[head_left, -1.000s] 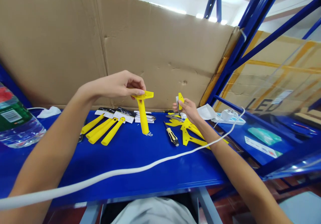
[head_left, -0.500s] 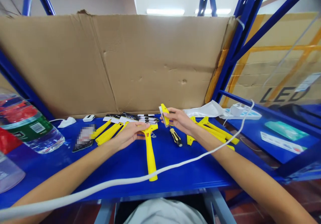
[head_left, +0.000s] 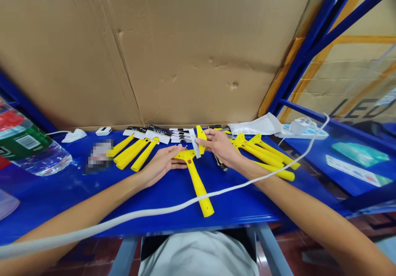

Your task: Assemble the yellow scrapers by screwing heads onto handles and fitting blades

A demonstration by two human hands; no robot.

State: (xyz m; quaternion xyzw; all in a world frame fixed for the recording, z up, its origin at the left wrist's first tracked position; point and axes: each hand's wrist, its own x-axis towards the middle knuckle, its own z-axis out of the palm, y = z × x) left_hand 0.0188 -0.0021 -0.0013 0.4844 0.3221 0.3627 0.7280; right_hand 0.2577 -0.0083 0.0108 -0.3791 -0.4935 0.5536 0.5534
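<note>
Yellow handle point(head_left: 196, 179): over blue table point(head_left: 235, 206), long axis slanting rightward to near edge.
Left hand point(head_left: 162, 162): clamped on handle's head; nearer.
Right hand point(head_left: 224, 148): clamped on yellow cap point(head_left: 201, 139); pale strip point(head_left: 194, 144) by head's right end, contact unclear.

Cardboard sheet point(head_left: 192, 61) behind table point(head_left: 148, 204). Left end: bottle point(head_left: 34, 146); right of it, phone point(head_left: 99, 155), then handles point(head_left: 144, 155), cards point(head_left: 159, 134) at their far ends. Centre: another handle point(head_left: 198, 179) at left hand point(head_left: 162, 164), cable point(head_left: 136, 215) crossing before it. Right: more handles point(head_left: 262, 153); plastic bag point(head_left: 256, 125) behind; power strip point(head_left: 317, 134) right of bag.
</note>
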